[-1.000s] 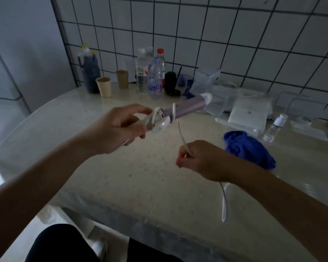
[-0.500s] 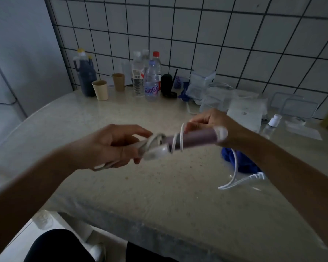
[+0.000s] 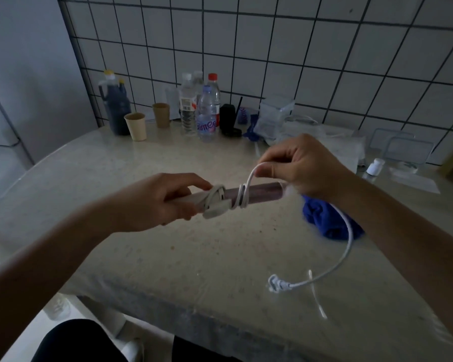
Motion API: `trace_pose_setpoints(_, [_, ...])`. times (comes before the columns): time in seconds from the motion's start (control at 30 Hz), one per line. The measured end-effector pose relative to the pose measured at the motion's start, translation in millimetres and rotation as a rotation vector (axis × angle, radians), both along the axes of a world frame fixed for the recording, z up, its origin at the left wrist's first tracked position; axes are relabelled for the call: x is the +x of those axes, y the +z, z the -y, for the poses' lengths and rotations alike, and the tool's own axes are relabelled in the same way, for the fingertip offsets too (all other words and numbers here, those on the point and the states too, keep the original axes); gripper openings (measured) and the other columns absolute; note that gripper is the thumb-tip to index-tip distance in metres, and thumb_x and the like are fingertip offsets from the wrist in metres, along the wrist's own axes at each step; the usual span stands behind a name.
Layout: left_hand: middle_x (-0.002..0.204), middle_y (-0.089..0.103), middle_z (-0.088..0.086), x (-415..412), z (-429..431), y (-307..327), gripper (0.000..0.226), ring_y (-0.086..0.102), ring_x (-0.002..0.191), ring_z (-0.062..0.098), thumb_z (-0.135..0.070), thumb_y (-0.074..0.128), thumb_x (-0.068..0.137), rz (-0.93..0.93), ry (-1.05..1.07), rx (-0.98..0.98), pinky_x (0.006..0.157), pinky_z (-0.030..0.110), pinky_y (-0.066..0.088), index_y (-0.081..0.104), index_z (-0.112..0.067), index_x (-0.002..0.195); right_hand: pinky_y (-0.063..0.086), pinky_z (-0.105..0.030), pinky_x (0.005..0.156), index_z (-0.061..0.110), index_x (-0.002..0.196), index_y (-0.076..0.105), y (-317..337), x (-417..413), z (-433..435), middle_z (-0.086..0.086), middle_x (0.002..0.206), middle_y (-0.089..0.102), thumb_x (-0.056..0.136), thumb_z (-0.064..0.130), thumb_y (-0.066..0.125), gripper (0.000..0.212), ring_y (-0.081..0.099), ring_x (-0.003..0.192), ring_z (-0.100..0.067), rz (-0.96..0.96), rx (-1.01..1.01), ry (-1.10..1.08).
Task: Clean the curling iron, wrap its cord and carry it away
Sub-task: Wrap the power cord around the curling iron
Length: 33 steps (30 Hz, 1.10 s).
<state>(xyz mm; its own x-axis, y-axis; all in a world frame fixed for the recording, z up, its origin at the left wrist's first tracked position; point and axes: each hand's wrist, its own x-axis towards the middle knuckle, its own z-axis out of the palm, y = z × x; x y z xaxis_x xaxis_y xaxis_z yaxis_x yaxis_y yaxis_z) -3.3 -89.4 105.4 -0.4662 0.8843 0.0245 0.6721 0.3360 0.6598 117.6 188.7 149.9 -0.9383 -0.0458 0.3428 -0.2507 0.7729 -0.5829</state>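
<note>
**At mid-frame, a half-wrapped curling iron held level over the table**

In the centre of the frame the curling iron [image 3: 259, 195] lies roughly horizontal in the air above the table [image 3: 168, 257], its purple barrel pointing toward the right. The left hand [image 3: 152, 202] is closed round the pale handle at the left end. The right hand [image 3: 298, 168], just above the barrel's tip, pinches the white cord [image 3: 348, 239] between thumb and fingers. The two hands are near each other but not touching.

A few turns of cord sit on the iron, some bunched by the handle and two close together on the barrel. From the pinch, the free length passes behind the right wrist and arcs down the right side of the frame to the plug [image 3: 276, 284] at lower centre-right. The plug is blurred, and it is not clear whether it rests on the table. A crumpled blue cloth [image 3: 322, 218] lies on the table below the right wrist.

The iron looks rigid and light enough for one hand. The handle seems the sound place to hold it, because the barrel looks smooth and turns of cord could slide along it. The cord looks limp but springy, so the coils would likely loosen without tension, and a pinch close to the barrel should keep each turn snug. The plug is the heavy end and may swing or snag on the table's edge as the slack shortens
</note>
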Motion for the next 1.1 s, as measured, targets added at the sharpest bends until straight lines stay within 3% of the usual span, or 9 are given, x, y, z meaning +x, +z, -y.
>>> trace_pose_setpoints(0.17, [0.089, 0.073, 0.009, -4.4, 14.3, 0.7, 0.038, 0.06, 0.061, 0.02, -0.028, 0.061, 0.096, 0.216, -0.138, 0.105, 0.053, 0.03, 0.053, 0.063, -0.035, 0.133, 0.042, -0.016, 0.048, 0.02, 0.075, 0.077, -20.3, -10.0, -14.3, 0.007, 0.056, 0.058, 0.073, 0.071, 0.066, 0.052, 0.048, 0.048, -0.005, 0.275, -0.204, 0.017])
trace_pose_setpoints(0.27, [0.089, 0.071, 0.012, -2.5, 14.6, -2.6, 0.035, 0.059, 0.059, 0.024, -0.027, 0.061, 0.101, 0.258, -0.2, 0.189, 0.052, 0.03, 0.053, 0.062, -0.034, 0.136, 0.042, -0.02, 0.045, 0.021, 0.076, 0.078, -29.0, -10.3, -25.8, 0.002, 0.065, 0.067, 0.073, 0.055, 0.082, 0.034, 0.054, 0.05, -0.008, 0.459, -0.619, 0.064])
trace_pose_setpoints(0.33, [0.089, 0.07, 0.014, 1.4, 9.6, -3.8, 0.036, 0.056, 0.058, 0.026, -0.029, 0.06, 0.103, 0.252, -0.213, 0.262, 0.051, 0.03, 0.051, 0.06, -0.03, 0.139, 0.037, -0.019, 0.04, 0.022, 0.074, 0.079, -38.7, -9.8, -25.5, 0.002, 0.06, 0.062, 0.085, 0.04, 0.073, 0.022, 0.047, 0.045, -0.007, 0.433, -0.755, 0.068])
trace_pose_setpoints(0.5, [0.089, 0.071, 0.011, 1.4, -5.6, -3.5, 0.036, 0.054, 0.058, 0.022, -0.031, 0.062, 0.097, 0.288, 0.056, 0.483, 0.048, 0.027, 0.048, 0.063, -0.035, 0.133, 0.034, -0.013, 0.041, 0.018, 0.085, 0.063, -58.8, -8.0, 19.9, 0.014, 0.049, 0.054, 0.109, 0.041, 0.045, 0.038, 0.043, 0.041, -0.001, 0.369, -0.267, -0.024])
trace_pose_setpoints(0.63, [0.081, 0.072, -0.007, -6.0, -12.9, -9.9, 0.038, 0.061, 0.059, 0.01, -0.024, 0.061, 0.099, -0.143, 0.275, 0.256, 0.051, 0.026, 0.053, 0.053, -0.047, 0.129, 0.043, -0.017, 0.053, 0.019, 0.08, 0.066, -46.9, 1.8, 23.4, 0.013, 0.057, 0.057, 0.101, 0.033, 0.067, 0.026, 0.047, 0.05, 0.001, 0.303, -0.057, 0.055])
trace_pose_setpoints(0.73, [0.078, 0.07, -0.011, -7.7, -3.6, -15.1, 0.04, 0.064, 0.065, 0.006, -0.022, 0.064, 0.099, -0.245, 0.217, 0.05, 0.055, 0.023, 0.051, 0.054, -0.051, 0.126, 0.044, -0.015, 0.053, 0.02, 0.078, 0.071, -24.9, 8.9, 10.6, 0.013, 0.059, 0.06, 0.096, 0.02, 0.073, 0.018, 0.047, 0.05, 0.001, 0.219, -0.007, 0.077])
trace_pose_setpoints(0.87, [0.088, 0.073, -0.005, -4.5, 11.2, -15.4, 0.039, 0.062, 0.061, 0.013, -0.024, 0.062, 0.101, 0.054, -0.05, 0.005, 0.055, 0.026, 0.053, 0.06, -0.054, 0.124, 0.052, -0.012, 0.066, 0.021, 0.086, 0.079, -3.6, -4.6, -5.9, 0.01, 0.074, 0.073, 0.089, 0.028, 0.078, 0.007, 0.065, 0.065, -0.001, 0.072, -0.042, 0.051])
trace_pose_setpoints(1.0, [0.088, 0.068, 0.015, -1.3, 16.4, -8.3, 0.036, 0.055, 0.057, 0.022, -0.035, 0.062, 0.101, 0.355, -0.198, 0.316, 0.048, 0.028, 0.049, 0.061, -0.026, 0.137, 0.046, -0.018, 0.059, 0.01, 0.086, 0.073, -17.6, -14.0, -16.5, 0.006, 0.065, 0.065, 0.097, 0.024, 0.069, 0.018, 0.056, 0.056, 0.0, 0.168, -0.067, -0.004])
trace_pose_setpoints(1.1, [0.09, 0.067, 0.016, 0.3, 11.1, -4.9, 0.043, 0.052, 0.06, 0.024, -0.04, 0.063, 0.098, 0.413, -0.092, 0.478, 0.048, 0.028, 0.047, 0.06, -0.026, 0.138, 0.041, -0.024, 0.054, 0.013, 0.085, 0.066, -37.4, -9.3, 1.0, 0.0, 0.066, 0.057, 0.106, 0.037, 0.052, 0.035, 0.048, 0.055, -0.012, 0.317, -0.068, -0.048])
